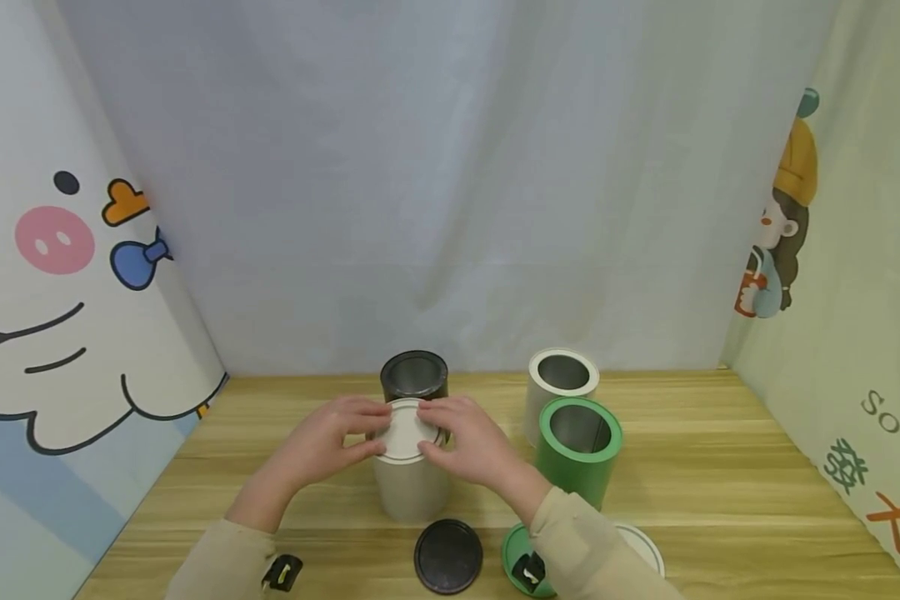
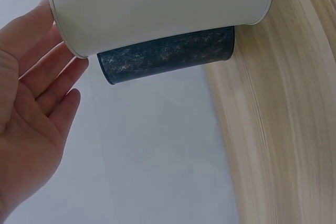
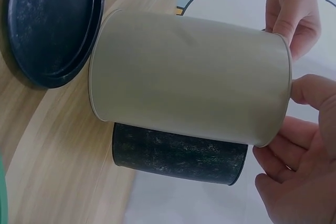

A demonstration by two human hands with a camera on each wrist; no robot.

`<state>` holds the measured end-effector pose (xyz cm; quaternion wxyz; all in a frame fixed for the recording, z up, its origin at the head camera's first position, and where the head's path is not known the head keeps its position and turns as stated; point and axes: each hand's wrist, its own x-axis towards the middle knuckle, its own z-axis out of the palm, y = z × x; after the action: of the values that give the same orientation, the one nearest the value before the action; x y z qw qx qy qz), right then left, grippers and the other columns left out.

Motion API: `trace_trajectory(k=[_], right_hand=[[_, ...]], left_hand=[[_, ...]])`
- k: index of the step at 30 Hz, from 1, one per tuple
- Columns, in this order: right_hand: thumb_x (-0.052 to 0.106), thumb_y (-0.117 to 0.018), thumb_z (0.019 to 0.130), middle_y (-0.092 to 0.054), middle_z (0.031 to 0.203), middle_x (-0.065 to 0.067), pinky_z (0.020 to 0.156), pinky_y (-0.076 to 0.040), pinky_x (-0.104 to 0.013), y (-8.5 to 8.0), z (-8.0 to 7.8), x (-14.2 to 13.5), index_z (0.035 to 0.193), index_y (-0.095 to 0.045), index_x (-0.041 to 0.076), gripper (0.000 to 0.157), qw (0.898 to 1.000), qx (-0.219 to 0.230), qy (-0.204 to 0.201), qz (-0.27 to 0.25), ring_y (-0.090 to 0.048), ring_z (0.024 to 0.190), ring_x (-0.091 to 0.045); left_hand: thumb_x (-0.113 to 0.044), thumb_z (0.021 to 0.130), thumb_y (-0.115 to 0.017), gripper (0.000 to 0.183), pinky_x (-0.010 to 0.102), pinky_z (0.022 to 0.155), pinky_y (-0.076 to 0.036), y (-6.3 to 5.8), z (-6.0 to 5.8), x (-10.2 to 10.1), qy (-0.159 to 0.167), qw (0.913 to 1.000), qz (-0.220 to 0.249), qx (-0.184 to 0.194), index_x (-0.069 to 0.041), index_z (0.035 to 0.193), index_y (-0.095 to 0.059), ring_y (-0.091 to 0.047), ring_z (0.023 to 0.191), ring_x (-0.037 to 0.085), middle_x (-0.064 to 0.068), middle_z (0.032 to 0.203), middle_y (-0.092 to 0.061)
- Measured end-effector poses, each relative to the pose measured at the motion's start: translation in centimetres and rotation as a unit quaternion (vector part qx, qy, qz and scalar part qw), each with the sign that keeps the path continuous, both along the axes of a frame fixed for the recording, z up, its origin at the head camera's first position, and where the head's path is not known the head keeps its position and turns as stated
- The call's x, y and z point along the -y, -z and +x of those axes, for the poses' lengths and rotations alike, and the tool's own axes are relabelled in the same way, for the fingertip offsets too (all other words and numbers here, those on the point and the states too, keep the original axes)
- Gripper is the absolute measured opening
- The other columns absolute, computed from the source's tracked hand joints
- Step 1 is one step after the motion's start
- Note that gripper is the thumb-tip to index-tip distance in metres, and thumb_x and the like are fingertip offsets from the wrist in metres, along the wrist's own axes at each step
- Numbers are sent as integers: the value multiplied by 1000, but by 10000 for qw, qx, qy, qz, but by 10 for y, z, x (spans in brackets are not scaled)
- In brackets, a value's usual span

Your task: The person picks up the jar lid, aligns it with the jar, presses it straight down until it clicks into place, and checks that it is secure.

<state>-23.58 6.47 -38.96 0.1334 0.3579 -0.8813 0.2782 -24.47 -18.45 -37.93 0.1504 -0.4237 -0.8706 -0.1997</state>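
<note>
A beige can (image 1: 412,487) stands upright in the middle of the table, with a white lid (image 1: 405,429) on its top. From the left, my left hand (image 1: 337,442) holds the lid's edge between thumb and fingers. My right hand (image 1: 468,437) holds the opposite edge the same way. In the right wrist view, fingertips of both hands meet the top rim of the beige can (image 3: 189,77). Directly behind it stands a black can (image 1: 414,375) without a lid, partly hidden.
An open white can (image 1: 562,375) and an open green can (image 1: 579,442) stand to the right. Along the front lie a black lid (image 1: 447,557), a green lid (image 1: 512,550) and another white lid (image 1: 645,546), the last two partly behind my right forearm. Curtains enclose the wooden table (image 1: 720,483).
</note>
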Motion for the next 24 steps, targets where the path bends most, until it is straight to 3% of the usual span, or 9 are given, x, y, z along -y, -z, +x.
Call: trace_trajectory(k=[9,17,24], right_hand=[[18,-71,91,-62,133,-14,104,-44,-45,0,1,1,127,-65,-1,41,9999,154,65,35,-54,123,-33],[18,-71,91,-63,129,-15,103,-44,-44,-2,-1,1,127,-65,-2,41,9996,181,57,194,-55,120,-33],[20,-73,89,-66,125,-13,100,-46,-42,-7,-7,-1,122,-68,-1,40,9993,77,-72,370,-59,115,-32]], left_hand=[[-12,86,-77,34,53,96,-49,2,0,1,-111,9997,22,232,2,116,-72,-59,117,37,15,125,-66],[-12,86,-77,27,52,95,-50,3,-2,1,-18,9997,4,244,3,109,-75,-60,115,38,17,124,-66],[-15,88,-76,26,54,95,-50,-1,-4,2,-1,9987,-75,504,0,109,-75,-59,117,39,15,125,-66]])
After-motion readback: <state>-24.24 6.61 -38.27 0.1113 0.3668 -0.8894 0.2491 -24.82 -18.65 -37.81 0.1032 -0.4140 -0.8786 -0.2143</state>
